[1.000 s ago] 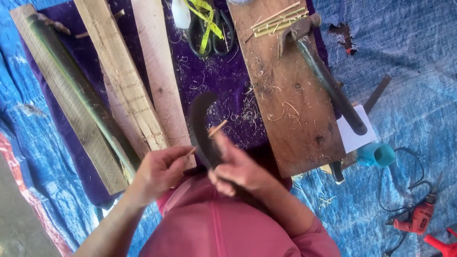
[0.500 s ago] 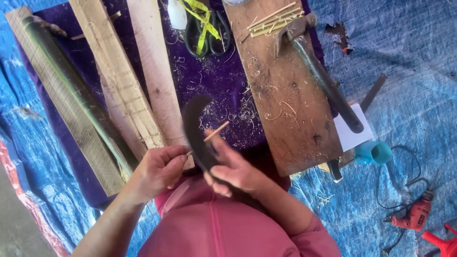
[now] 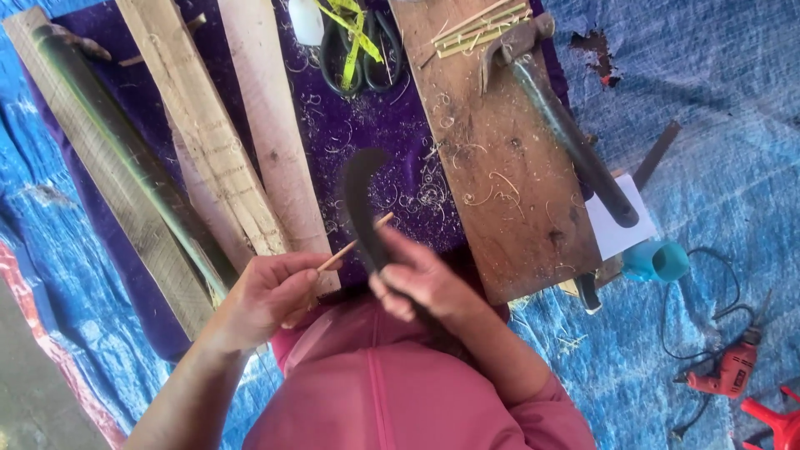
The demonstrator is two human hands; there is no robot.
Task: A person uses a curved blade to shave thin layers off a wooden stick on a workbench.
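Note:
My right hand [image 3: 421, 279] grips a dark curved knife [image 3: 360, 193] whose blade rises and hooks toward the top. My left hand [image 3: 267, 296] pinches a thin bamboo stick [image 3: 354, 243]. The stick slants up to the right and lies against the blade, under my right thumb. Both hands are just above my pink-clad knee [image 3: 375, 383], over a purple cloth [image 3: 383, 125] strewn with curled shavings.
Wooden planks [image 3: 200, 142] and a green bamboo pole [image 3: 125, 158] lie at the left. A wooden board [image 3: 500, 208] carries a hammer [image 3: 567, 133] and several cut sticks [image 3: 479, 29]. Black scissors with yellow tape [image 3: 358, 50] lie at the top. A red drill [image 3: 733, 371] and a teal cup [image 3: 658, 260] rest on the blue tarp [image 3: 717, 100].
The knife and the stick stay crossed in my hands; the hands have barely shifted. The view has moved slightly.

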